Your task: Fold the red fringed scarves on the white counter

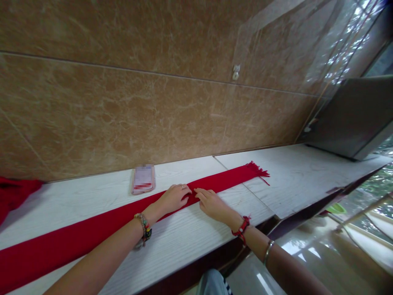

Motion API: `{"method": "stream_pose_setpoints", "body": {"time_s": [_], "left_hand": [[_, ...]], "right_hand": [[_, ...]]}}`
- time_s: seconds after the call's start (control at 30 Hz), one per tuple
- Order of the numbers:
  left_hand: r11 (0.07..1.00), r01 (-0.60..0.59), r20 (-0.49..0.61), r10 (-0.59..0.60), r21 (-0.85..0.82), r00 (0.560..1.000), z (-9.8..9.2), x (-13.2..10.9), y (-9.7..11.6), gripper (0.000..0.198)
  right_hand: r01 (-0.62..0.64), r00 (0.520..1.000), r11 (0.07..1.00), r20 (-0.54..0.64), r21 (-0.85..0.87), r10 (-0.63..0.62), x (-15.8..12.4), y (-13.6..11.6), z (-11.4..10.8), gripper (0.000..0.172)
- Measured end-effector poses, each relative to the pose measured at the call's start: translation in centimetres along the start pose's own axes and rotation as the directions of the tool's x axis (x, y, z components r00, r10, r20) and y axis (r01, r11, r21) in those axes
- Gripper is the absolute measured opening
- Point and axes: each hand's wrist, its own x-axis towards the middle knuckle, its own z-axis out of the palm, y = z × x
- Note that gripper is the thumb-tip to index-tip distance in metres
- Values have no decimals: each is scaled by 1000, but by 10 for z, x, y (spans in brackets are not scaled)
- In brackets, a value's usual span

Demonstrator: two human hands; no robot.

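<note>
A long red scarf [123, 220] lies in a narrow strip across the white counter, from the lower left toward the right. Its far right end finishes in a fringe of loose tassels. My left hand [175, 199] rests on the middle of the strip, fingers curled and closed on the cloth. Just to its right, my right hand [211, 203] has its fingertips pressed together on the same cloth. The fingertips of both hands almost meet. Exactly how much fabric is pinched is hidden beneath the fingers.
Behind the scarf, a phone [143, 179] lies on the white counter [288, 180] near the brown tiled wall [153, 114]. More red cloth [15, 196] is bunched at the left. A large grey box-like object [350, 119] stands at the right end. The counter's front edge runs nearest me.
</note>
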Motion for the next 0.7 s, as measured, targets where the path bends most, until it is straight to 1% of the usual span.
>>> {"method": "stream_pose_setpoints", "body": {"time_s": [0.07, 0.17, 0.23, 0.3, 0.37, 0.43, 0.5, 0.53, 0.6, 0.67, 0.7], "left_hand": [[999, -36, 29, 36, -4, 999, -6, -13, -1, 23], [995, -88, 86, 93, -54, 992, -15, -24, -3, 29], [991, -82, 141, 97, -107, 985, -17, -31, -5, 35], [991, -35, 202, 60, -129, 977, -18, -40, -7, 39], [993, 19, 251, 12, -118, 968, -19, -56, -10, 41], [994, 57, 279, -29, -94, 960, -22, -75, -13, 43], [994, 86, 294, -62, -70, 954, -27, -93, -12, 45], [993, 98, 297, -76, -60, 952, -30, -101, -11, 45], [992, 116, 295, -97, -47, 951, -35, -114, -8, 44], [990, 133, 295, -116, -37, 948, -40, -125, -5, 43], [989, 146, 297, -130, -30, 946, -42, -132, -5, 44]], "right_hand": [[-42, 999, 999, 2, 3, 42, 0, -2, -4, 24], [-86, 996, 996, 1, -9, 86, 1, -4, -8, 23], [-105, 994, 994, -22, -18, 105, 0, -3, -6, 24], [-137, 989, 990, -52, -33, 135, -3, 1, -2, 26], [-188, 980, 981, -79, -56, 183, -6, 8, 2, 26], [-246, 966, 966, -97, -78, 238, -7, 13, 4, 23], [-267, 960, 960, -105, -79, 258, -5, 13, 4, 22], [-251, 964, 965, -103, -71, 243, -2, 10, 3, 24], [-157, 986, 987, -65, -44, 154, 7, -4, 3, 33], [-18, 999, 1000, 34, -6, 18, 15, -24, 4, 43], [41, 995, 999, 93, 15, -42, 19, -33, 5, 47]]}}
